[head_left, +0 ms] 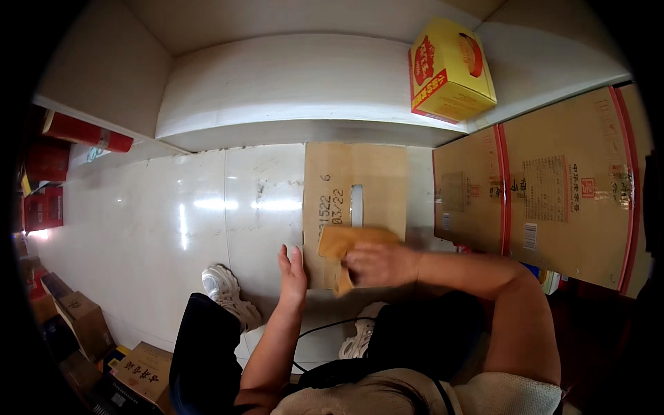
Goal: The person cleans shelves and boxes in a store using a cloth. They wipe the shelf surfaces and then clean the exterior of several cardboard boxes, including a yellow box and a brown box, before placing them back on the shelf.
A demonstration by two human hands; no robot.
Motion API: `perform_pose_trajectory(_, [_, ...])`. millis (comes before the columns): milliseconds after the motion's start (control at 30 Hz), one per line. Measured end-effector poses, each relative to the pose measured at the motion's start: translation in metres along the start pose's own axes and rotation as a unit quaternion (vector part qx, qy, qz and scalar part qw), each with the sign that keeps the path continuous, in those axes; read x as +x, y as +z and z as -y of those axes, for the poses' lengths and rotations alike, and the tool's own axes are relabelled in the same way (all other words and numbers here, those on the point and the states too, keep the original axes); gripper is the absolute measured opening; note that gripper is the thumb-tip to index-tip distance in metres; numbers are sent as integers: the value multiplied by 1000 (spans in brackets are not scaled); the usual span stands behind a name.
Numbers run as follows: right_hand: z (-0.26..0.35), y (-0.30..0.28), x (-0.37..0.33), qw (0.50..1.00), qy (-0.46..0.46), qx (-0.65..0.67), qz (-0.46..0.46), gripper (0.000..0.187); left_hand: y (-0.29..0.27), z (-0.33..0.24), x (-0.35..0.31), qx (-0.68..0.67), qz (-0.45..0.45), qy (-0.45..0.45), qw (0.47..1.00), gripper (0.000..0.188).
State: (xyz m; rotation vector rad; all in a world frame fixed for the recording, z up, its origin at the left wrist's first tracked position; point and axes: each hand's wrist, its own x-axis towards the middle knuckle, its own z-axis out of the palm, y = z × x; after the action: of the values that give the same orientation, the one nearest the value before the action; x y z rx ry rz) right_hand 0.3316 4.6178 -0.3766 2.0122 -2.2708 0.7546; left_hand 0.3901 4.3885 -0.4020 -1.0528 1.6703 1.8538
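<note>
A brown cardboard box with dark printing and a slot-shaped hand hole lies on the floor in front of me. My right hand, a little blurred, is closed on an orange-brown cloth and presses it against the near part of the box's top. One corner of the cloth hangs over the near edge. At the near left edge of the box is my left hand, fingers stretched out and holding nothing. Whether it touches the box I cannot tell.
A yellow and red carton stands on the white shelf ahead. Large cardboard cartons stack up on the right. Several boxes crowd the lower left, and red packages sit at the far left. My shoes flank the tiled floor here.
</note>
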Motion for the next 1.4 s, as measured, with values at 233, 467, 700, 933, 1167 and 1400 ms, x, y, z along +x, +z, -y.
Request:
perform_pose_trajectory(233, [-119, -38, -24, 860, 419, -264, -119, 26, 16, 7, 6, 365, -51, 376, 850, 61])
perform_pose_trajectory(467, [-3, 2, -32, 971, 175, -149, 61, 30, 13, 16, 14, 322, -40, 405, 855, 55])
perform_pose_trajectory(700, [-132, -32, 4, 864, 448, -197, -119, 26, 14, 16, 18, 304, -37, 404, 862, 55])
perform_pose_trajectory(933, [-30, 19, 9, 869, 428, -232, -84, 32, 6, 27, 30, 271, -8, 372, 888, 53])
perform_pose_trajectory(1167, [96, 20, 0, 935, 341, -86, 45, 34, 6, 13, 34, 114, 22, 234, 965, 54])
perform_pose_trajectory(1400, [27, 9, -8, 754, 620, -14, -217, 38, 18, -22, 46, 192, 50, 406, 892, 52])
